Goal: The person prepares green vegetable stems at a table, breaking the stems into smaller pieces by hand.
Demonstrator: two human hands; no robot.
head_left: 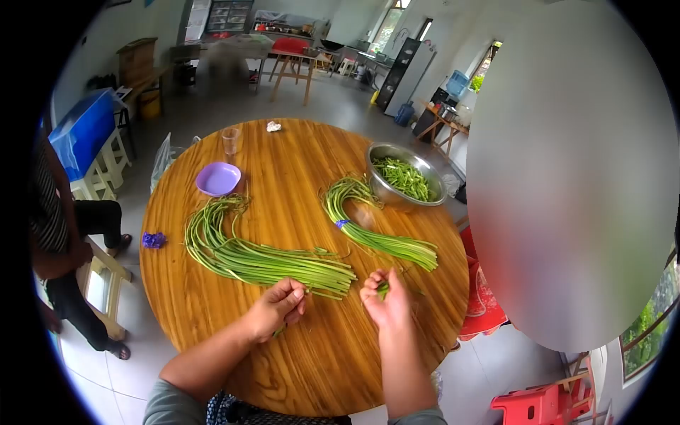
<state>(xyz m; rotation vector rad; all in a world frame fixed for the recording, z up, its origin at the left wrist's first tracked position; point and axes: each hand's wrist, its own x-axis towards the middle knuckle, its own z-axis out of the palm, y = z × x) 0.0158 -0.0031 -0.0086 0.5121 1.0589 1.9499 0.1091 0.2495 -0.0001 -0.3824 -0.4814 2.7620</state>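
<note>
My left hand (278, 307) is closed near the cut ends of a loose spread of garlic scapes (273, 261). A short bit of green stem shows at its fingers and below the palm. Curled fingers on my right hand (387, 300) hold green garlic scape pieces (383, 289), partly hidden by the fingers. Beyond that hand lies a second bunch of garlic scapes (386, 243), bound with a blue-purple tie (342, 223). Cut green pieces (405, 178) lie in a steel bowl (375, 181) at the table's far right.
On the round wooden table (312, 368) are a purple dish (218, 179), a clear cup (230, 140), a crumpled white scrap (273, 127) and a purple crumpled tie (153, 240). A person (78, 227) is at the left; red stools (538, 406) are at lower right.
</note>
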